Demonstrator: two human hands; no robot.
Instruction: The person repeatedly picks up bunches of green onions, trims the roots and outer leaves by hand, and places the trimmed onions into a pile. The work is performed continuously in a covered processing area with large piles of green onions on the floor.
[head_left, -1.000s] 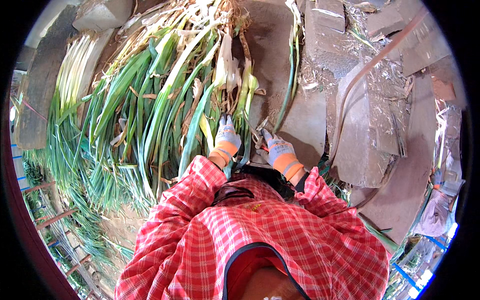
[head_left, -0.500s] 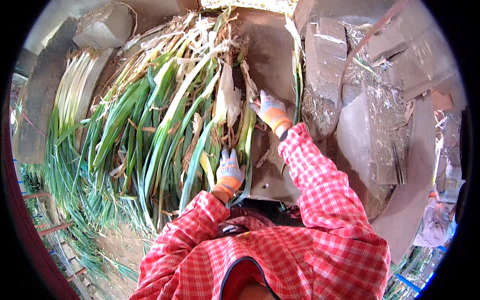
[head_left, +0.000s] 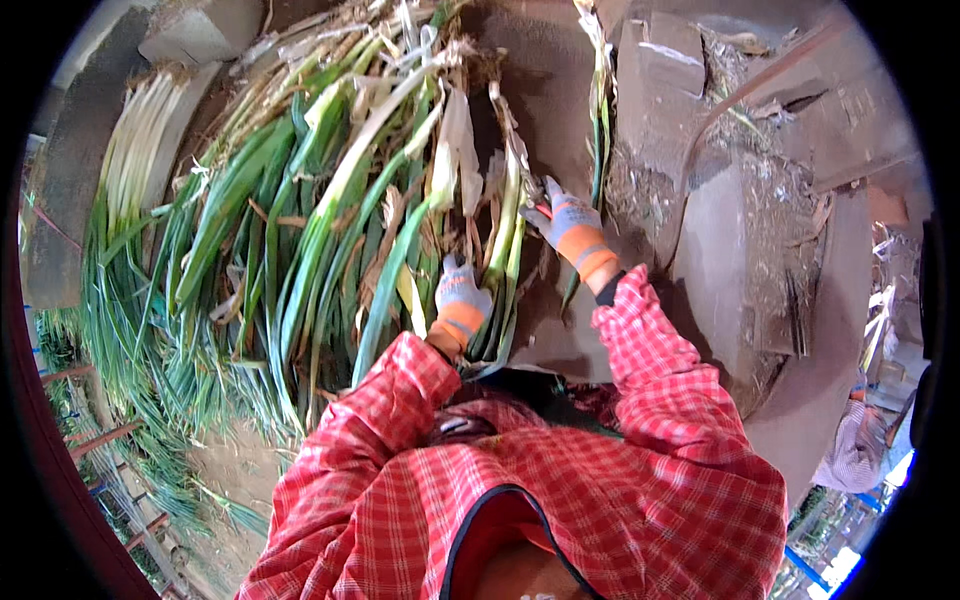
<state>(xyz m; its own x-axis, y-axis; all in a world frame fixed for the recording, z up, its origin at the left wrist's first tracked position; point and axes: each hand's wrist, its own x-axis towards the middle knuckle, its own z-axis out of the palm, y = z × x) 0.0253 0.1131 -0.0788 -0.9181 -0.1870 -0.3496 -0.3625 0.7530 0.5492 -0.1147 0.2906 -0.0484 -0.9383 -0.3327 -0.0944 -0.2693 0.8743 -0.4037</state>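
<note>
since the earlier frames, right hand [head_left: 572,232] has travelled away from the body and out along the stalks; left hand [head_left: 460,303] has stayed low on the same bunch. two hands counted, both in grey knit gloves with orange cuffs.

left fingers are curled shut around the green shafts of the leek bunch [head_left: 505,262]. right fingers are partly spread, fingertips resting on the pale upper part of that bunch with something small and red showing beneath them; a firm grip cannot be told. the bunch runs between and beyond both sets of fingers.

one large heap of leeks [head_left: 290,230], too many to count, lies left of the left fingers; a trimmed white row [head_left: 130,150] sits further out.

surface: rough grey concrete slabs [head_left: 740,230] right of the right fingers, strewn with dry husk; outdoors, sunlit.
</note>
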